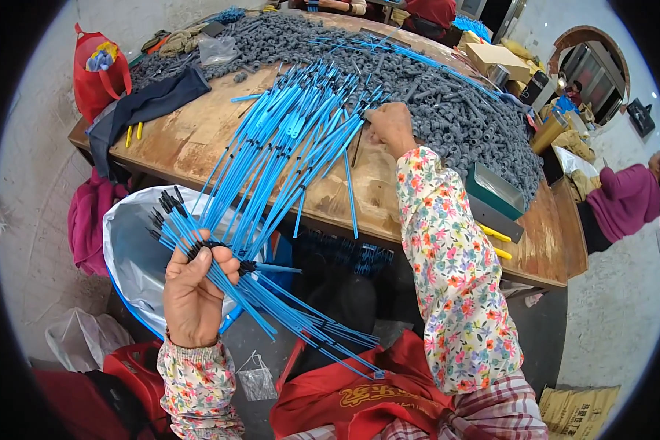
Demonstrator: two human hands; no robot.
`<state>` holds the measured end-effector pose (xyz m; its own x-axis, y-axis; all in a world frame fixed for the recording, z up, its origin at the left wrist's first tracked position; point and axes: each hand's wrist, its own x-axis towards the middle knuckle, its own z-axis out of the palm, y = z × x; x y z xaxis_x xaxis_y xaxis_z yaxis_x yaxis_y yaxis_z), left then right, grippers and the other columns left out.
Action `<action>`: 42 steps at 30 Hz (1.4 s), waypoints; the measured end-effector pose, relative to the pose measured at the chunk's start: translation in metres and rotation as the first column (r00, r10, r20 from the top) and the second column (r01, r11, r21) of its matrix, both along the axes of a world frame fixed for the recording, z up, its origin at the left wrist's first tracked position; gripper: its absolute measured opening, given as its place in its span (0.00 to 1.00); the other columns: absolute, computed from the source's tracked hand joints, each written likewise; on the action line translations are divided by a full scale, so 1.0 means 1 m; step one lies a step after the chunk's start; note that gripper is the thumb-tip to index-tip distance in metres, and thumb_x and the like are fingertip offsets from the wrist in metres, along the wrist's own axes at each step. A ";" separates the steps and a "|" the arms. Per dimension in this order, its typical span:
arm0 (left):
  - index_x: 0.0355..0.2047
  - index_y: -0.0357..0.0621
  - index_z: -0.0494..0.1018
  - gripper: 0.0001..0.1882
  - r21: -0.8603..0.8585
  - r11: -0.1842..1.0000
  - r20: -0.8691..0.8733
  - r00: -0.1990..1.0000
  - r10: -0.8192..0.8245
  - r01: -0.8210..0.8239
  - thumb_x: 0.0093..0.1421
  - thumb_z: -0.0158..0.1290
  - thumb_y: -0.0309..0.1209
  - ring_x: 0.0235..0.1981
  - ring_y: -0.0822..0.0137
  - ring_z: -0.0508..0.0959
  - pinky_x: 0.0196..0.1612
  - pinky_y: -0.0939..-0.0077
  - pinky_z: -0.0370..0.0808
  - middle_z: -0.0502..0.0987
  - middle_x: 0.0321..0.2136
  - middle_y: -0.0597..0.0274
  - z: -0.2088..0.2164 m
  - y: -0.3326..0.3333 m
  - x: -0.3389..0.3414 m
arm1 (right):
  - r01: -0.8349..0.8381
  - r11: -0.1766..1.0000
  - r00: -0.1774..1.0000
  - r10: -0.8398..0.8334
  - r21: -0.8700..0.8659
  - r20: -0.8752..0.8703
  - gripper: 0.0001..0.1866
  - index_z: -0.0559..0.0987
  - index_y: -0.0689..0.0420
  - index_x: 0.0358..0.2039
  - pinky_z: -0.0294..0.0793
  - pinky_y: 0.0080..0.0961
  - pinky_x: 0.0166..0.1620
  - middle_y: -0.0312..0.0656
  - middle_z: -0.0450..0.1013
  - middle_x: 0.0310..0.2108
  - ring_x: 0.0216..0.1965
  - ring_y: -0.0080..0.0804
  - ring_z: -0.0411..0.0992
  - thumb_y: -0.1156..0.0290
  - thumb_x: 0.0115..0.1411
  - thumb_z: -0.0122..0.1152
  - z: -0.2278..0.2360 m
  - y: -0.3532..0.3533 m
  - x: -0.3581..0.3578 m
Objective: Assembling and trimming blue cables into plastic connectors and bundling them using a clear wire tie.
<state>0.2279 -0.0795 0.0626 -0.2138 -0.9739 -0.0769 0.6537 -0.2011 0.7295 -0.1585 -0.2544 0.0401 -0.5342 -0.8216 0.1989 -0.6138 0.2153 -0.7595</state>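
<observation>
My left hand (198,287) is closed round a bundle of thin blue strips (271,302) with black ends, held above a lined bin. The strips fan out toward my lap. On the table's front part lies a large spread of similar blue strips (290,128), some hanging over the edge. At the right side of that spread, my right hand (391,127) has its fingers pressed together by the strips' black far ends. What it pinches is hidden by the fingers.
Behind the strips a heap of grey plastic fittings (447,117) covers much of the wooden table (161,139). A green box (496,187) and yellow-handled tools (495,233) lie right. Below stands a blue bin with a white liner (136,246). A red bag (95,81) sits left; other people are nearby.
</observation>
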 end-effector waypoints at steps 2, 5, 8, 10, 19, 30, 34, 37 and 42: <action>0.45 0.37 0.68 0.12 -0.012 1.000 0.013 1.000 0.020 -0.020 0.61 0.47 0.23 0.29 0.63 0.80 0.32 0.70 0.78 0.78 0.30 0.53 0.000 0.001 0.004 | -0.001 1.000 0.998 0.001 0.005 -0.061 0.17 0.79 0.67 0.20 0.74 0.38 0.35 0.54 0.75 0.22 0.27 0.48 0.76 0.61 0.46 0.59 0.015 0.008 0.024; 0.45 0.37 0.68 0.12 -0.007 1.000 0.007 1.000 0.012 -0.012 0.62 0.47 0.23 0.29 0.63 0.79 0.32 0.70 0.78 0.78 0.30 0.53 0.002 0.002 0.001 | 0.039 0.999 0.979 -0.038 -0.002 -0.198 0.21 0.78 0.69 0.20 0.74 0.32 0.26 0.50 0.74 0.17 0.19 0.42 0.75 0.58 0.48 0.59 0.028 0.016 0.040; 0.45 0.37 0.67 0.12 -0.007 1.000 0.001 1.000 0.005 -0.005 0.62 0.47 0.23 0.29 0.63 0.79 0.32 0.70 0.78 0.78 0.30 0.53 0.001 0.000 0.001 | 0.087 0.996 0.935 -0.076 0.017 -0.347 0.17 0.78 0.69 0.23 0.75 0.38 0.37 0.58 0.75 0.22 0.27 0.50 0.76 0.64 0.48 0.56 0.023 0.007 0.042; 0.45 0.37 0.67 0.12 -0.004 1.000 -0.008 1.000 0.015 -0.015 0.62 0.47 0.23 0.29 0.63 0.79 0.32 0.70 0.78 0.78 0.29 0.53 -0.002 0.000 0.004 | 0.055 0.998 0.977 -0.047 0.036 -0.207 0.16 0.78 0.70 0.23 0.75 0.38 0.35 0.57 0.75 0.22 0.24 0.48 0.75 0.65 0.48 0.56 0.029 0.005 0.036; 0.46 0.37 0.67 0.12 -0.031 0.999 -0.032 0.999 -0.025 0.024 0.62 0.46 0.23 0.31 0.62 0.80 0.33 0.69 0.79 0.78 0.31 0.52 -0.001 -0.001 0.005 | 0.091 0.969 0.800 0.066 -0.230 0.597 0.08 0.73 0.64 0.25 0.59 0.20 0.14 0.47 0.74 0.22 0.13 0.29 0.67 0.73 0.55 0.49 0.070 0.009 0.026; 0.46 0.33 0.66 0.13 -0.010 1.000 0.185 0.983 0.004 -0.002 0.60 0.46 0.21 0.38 0.54 0.79 0.42 0.61 0.78 0.76 0.38 0.43 0.010 -0.004 -0.004 | 0.044 0.628 0.763 0.481 -0.777 0.432 0.09 0.74 0.61 0.35 0.65 0.16 0.26 0.36 0.68 0.22 0.23 0.23 0.67 0.68 0.60 0.52 0.137 0.080 -0.049; 0.45 0.33 0.67 0.12 -0.013 1.000 0.199 0.980 0.012 -0.010 0.61 0.45 0.22 0.39 0.54 0.79 0.42 0.62 0.78 0.76 0.39 0.42 0.009 -0.007 -0.007 | -0.363 0.617 0.625 0.717 -0.698 0.308 0.15 0.73 0.63 0.36 0.62 0.12 0.25 0.32 0.64 0.19 0.20 0.18 0.62 0.61 0.63 0.51 0.157 0.153 -0.011; 0.45 0.34 0.67 0.11 -0.020 0.999 0.133 0.990 -0.047 0.050 0.62 0.45 0.22 0.40 0.53 0.79 0.41 0.64 0.78 0.76 0.39 0.43 0.009 -0.002 -0.010 | -0.603 0.648 0.674 0.726 -0.466 0.137 0.16 0.73 0.65 0.37 0.62 0.13 0.23 0.34 0.66 0.17 0.18 0.18 0.63 0.62 0.63 0.50 0.124 0.181 0.045; 0.45 0.35 0.68 0.11 -0.082 0.990 0.044 0.993 -0.114 0.117 0.62 0.44 0.22 0.40 0.53 0.79 0.40 0.66 0.79 0.76 0.39 0.43 0.022 0.013 -0.023 | -0.736 0.589 0.477 0.801 -0.333 0.361 0.11 0.73 0.65 0.37 0.64 0.15 0.23 0.35 0.68 0.17 0.18 0.17 0.64 0.70 0.64 0.47 0.066 0.215 0.137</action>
